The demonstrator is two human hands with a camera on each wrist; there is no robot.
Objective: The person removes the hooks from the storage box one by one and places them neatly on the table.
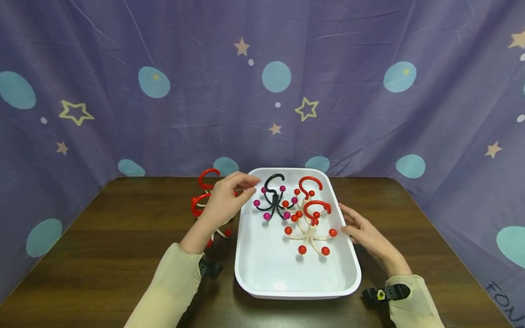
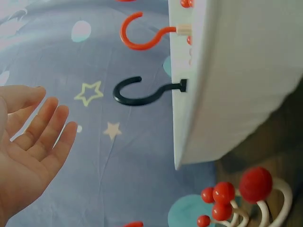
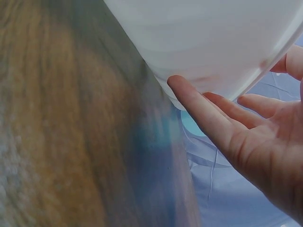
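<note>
A white plastic tray (image 1: 262,269) stands on the table. Inside it are a black multi-prong hook hanger (image 1: 275,200) with magenta ball tips and two cream ones with red hooks and red balls, a rear hanger (image 1: 310,182) and a front hanger (image 1: 310,233). My left hand (image 1: 223,198) hovers by the tray's left rim, holding nothing; in the left wrist view its fingers are loosely extended, apart from the black hook (image 2: 137,98). My right hand (image 1: 365,230) touches the tray's right side; in the right wrist view its extended fingers (image 3: 199,104) lie against the outer wall.
More cream hangers with red hooks (image 1: 201,205) stand left of the tray, partly hidden behind my left hand and forearm. The dark wooden table (image 1: 123,246) reaches back to a purple curtain (image 1: 197,82) with stars and dots.
</note>
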